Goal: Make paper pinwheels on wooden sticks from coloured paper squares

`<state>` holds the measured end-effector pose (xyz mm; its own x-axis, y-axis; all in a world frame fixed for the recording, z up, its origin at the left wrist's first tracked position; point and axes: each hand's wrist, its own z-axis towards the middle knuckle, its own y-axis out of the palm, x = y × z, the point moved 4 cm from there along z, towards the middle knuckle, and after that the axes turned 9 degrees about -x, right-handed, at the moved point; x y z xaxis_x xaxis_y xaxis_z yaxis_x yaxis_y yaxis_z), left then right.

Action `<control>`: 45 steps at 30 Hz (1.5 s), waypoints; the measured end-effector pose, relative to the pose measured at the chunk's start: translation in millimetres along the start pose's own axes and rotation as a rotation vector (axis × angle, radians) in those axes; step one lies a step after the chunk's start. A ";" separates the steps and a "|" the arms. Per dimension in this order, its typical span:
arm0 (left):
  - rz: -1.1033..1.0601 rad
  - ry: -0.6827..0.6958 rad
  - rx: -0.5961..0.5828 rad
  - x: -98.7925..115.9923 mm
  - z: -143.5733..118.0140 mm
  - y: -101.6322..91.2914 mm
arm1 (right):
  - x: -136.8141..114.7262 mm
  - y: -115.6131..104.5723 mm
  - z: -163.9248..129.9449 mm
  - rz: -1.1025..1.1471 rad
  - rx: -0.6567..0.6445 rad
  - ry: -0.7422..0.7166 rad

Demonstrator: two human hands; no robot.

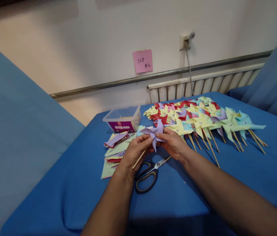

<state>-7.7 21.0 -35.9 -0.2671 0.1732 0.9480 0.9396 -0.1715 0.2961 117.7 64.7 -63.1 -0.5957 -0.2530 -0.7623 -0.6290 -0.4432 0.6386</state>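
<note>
So, hands on purple pinwheel.

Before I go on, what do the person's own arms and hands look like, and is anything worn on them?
The left hand and right hand are ungloved. No sleeve covers the visible left forearm or right forearm, and no watch or bracelet shows.

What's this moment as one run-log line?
Left hand: holds purple paper pinwheel and stick | Right hand: holds same pinwheel | Scissors: on blue tablecloth | Assembled pinwheels: massed at right
</note>
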 end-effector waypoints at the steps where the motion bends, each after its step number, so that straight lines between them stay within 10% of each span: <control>1: 0.001 -0.013 0.006 -0.5 -0.3 0.4 | -0.4 0.6 -0.3 -0.010 0.003 -0.002; 45: -0.091 -0.075 0.024 -11.9 5.2 -2.8 | -1.4 4.4 -1.8 -0.214 -0.017 -0.012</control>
<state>-6.1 24.5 -48.6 -0.3351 0.2596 0.9057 0.9176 -0.1284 0.3763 116.6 61.5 -59.4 -0.4558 -0.1410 -0.8788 -0.7332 -0.5003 0.4606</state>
